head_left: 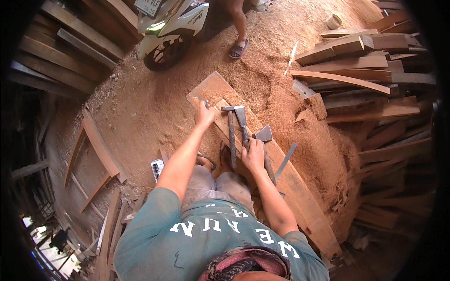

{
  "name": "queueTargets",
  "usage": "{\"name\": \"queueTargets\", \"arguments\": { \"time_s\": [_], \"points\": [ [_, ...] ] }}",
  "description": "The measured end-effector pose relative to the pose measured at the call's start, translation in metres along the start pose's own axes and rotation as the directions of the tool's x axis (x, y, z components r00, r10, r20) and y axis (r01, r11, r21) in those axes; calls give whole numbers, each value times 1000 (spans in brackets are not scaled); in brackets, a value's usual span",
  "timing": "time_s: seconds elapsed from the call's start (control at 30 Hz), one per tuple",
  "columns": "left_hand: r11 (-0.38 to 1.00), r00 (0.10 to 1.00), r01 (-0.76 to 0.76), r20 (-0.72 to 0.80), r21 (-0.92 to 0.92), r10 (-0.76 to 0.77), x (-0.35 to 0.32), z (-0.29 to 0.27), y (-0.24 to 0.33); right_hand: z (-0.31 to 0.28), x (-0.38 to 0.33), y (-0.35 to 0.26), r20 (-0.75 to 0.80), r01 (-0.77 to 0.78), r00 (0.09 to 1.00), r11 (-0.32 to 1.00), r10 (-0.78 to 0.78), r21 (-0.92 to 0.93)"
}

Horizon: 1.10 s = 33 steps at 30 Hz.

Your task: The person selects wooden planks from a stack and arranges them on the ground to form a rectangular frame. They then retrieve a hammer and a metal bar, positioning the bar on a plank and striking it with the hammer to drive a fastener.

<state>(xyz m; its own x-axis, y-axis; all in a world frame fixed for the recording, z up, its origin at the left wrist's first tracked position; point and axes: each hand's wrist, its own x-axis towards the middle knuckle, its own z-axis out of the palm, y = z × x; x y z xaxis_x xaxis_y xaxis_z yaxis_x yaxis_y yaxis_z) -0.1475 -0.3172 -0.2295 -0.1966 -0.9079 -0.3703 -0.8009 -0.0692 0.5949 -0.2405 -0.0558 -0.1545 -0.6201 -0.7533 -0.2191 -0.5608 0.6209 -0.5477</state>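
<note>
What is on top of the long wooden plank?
On the plank lie a hammer, two hatchets and both hands, left hand, right hand. The hands cover whatever lies beneath them.

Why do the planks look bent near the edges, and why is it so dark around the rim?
Head view: the fisheye lens bows straight edges, as on the stacked planks at right; a black ring frames the picture; daylight falls evenly on the sawdust, with a bright washed-out patch at lower left; the left hand and right hand at centre look sharp.
</note>
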Motion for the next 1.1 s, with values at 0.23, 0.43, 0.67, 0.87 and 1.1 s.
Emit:
{"name": "queueTargets", "arguments": {
  "time_s": [0.23,0.43,0.67,0.87,1.1],
  "points": [
    [927,943,-329,120,180,311,38,0,1,-24,-26,18,-29,123,992,990,-121,71],
    [919,934,-357,83,166,347,13,-6,15,-27,-24,29,-20,33,999,996,-31,87],
    [894,892,-447,-64,28,448,-7,-29,-31,-18,-6,19,-70,174,983,982,-169,71],
    [992,991,-130,-24,-10,129,-84,-107,-163,-5,15,-34,38,160,987,987,-159,-9],
    [754,740,654,152,62,-655,-201,-207,-395,45,75,-174,124,411,903,911,-412,40]
  ]
}}
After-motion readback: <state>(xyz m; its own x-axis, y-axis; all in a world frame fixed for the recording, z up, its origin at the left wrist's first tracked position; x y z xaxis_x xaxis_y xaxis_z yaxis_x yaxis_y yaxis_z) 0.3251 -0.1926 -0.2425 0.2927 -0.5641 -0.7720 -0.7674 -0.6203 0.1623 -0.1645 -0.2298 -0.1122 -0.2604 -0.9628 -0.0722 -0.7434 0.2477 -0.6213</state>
